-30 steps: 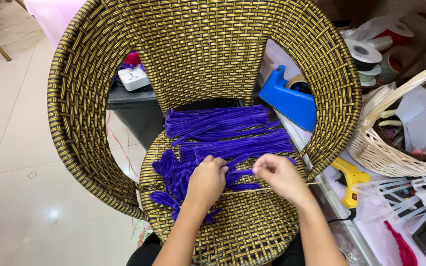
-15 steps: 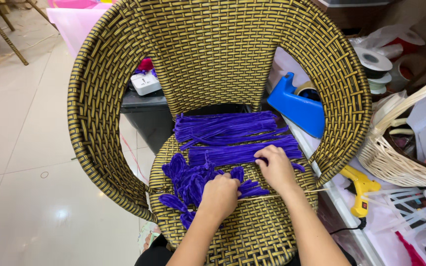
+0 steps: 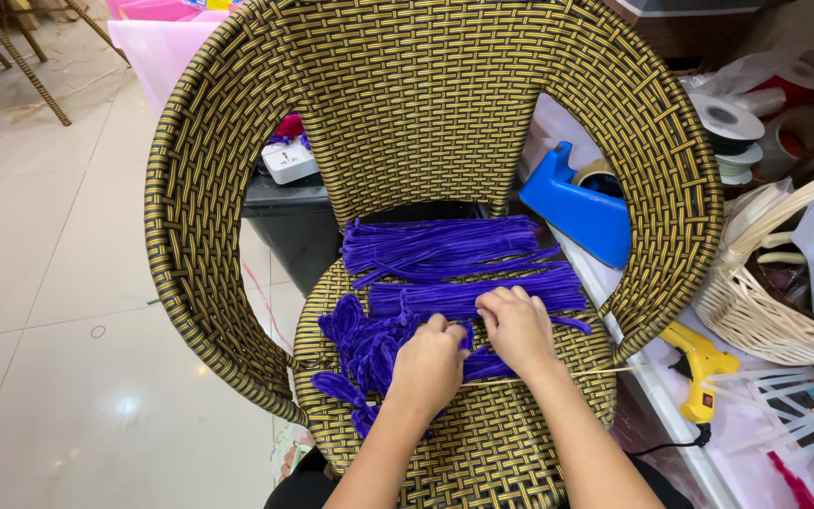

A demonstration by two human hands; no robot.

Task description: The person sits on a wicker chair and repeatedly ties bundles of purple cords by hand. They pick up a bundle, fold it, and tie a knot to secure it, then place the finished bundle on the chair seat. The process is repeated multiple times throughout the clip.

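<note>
A black-and-yellow woven chair (image 3: pixel 426 104) faces me, its seat covered with purple pipe cleaners. Straight bundles (image 3: pixel 445 247) lie at the back of the seat; bent, looped ones (image 3: pixel 355 344) lie at the front left. My left hand (image 3: pixel 429 366) rests on the looped purple pieces with fingers curled around them. My right hand (image 3: pixel 517 327) lies beside it, fingers closed on purple pipe cleaners at the edge of a straight bundle (image 3: pixel 482 297). A thin pale stick (image 3: pixel 595 372) runs across the seat under my right wrist.
A blue tape dispenser (image 3: pixel 577 207) sits right of the chair, with ribbon rolls (image 3: pixel 732 132) behind it. A pale wicker basket (image 3: pixel 765 311) and a yellow glue gun (image 3: pixel 699 368) lie at the right. A white device (image 3: pixel 289 160) rests on a dark box behind the chair.
My hands have come closer together on the looped pipe cleaners; the right hand has slid left from the seat's right side. The camera has shifted so the chair sits more central.
</note>
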